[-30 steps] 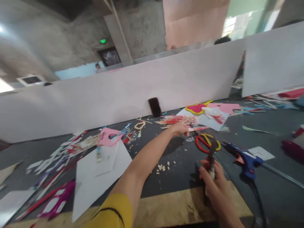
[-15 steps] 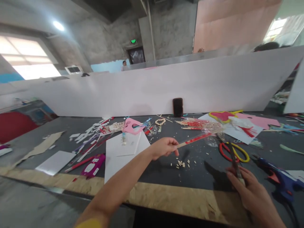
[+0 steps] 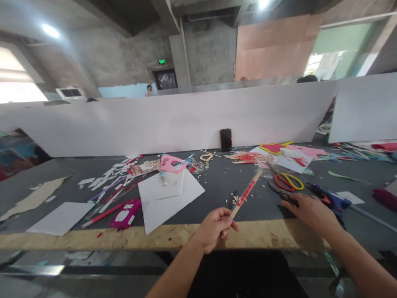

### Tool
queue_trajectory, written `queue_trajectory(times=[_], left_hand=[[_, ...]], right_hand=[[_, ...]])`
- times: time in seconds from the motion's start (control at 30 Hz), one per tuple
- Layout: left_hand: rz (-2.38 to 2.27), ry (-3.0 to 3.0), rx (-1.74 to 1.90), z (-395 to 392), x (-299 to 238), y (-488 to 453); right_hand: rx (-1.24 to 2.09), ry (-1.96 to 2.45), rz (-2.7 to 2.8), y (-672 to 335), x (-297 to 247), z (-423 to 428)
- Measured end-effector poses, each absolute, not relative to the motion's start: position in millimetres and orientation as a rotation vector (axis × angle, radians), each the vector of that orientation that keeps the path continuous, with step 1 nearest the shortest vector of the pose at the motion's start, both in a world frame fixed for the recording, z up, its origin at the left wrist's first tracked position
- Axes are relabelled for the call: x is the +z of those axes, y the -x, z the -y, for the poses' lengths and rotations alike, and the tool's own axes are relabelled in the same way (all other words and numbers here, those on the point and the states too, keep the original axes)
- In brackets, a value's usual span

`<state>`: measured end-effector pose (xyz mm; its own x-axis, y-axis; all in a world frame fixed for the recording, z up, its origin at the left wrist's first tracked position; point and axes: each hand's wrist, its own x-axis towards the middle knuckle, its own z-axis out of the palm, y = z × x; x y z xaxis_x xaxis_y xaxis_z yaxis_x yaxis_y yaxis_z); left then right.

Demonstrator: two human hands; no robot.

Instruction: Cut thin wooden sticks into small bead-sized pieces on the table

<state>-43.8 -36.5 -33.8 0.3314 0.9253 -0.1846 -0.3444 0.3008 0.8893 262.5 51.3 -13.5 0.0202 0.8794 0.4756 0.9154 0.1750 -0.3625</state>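
One red-patterned stick (image 3: 246, 193): slanted away past small pale pieces (image 3: 235, 198).
Left hand (image 3: 216, 227): pinches the stick's near end.
Right hand (image 3: 312, 212): fingers at a dark tool (image 3: 279, 191); from my remote post, I cannot tell whether they grip.
Step in hand: stick handling, I judge.
Next move: calls for a steady left pinch.

The left grip (image 3: 217, 228) is curled in a pinch, the right grip (image 3: 305, 210) palm down, both forearms (image 3: 178, 265) angling inward.
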Motion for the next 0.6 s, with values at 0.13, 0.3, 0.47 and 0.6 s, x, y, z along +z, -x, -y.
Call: queue_trajectory(times=[0.13,0.3,0.47,0.6], left_hand=[[-0.819,-0.881,1.019,44,-36,45],[-0.85,-0.943,1.05,52,-37,41],[-0.982,-1.099,1.069,57,-39,37],[-1.085,-1.167,1.06,60,-38,39]], right_hand=[[0.258,1.591,1.74,-247,3,-51],[0.764,1.308,1.668,-195,17,-49],[1.081,1.062,1.594,-165,13,-48],[1.233,0.984,1.522,-170,8,-50]])
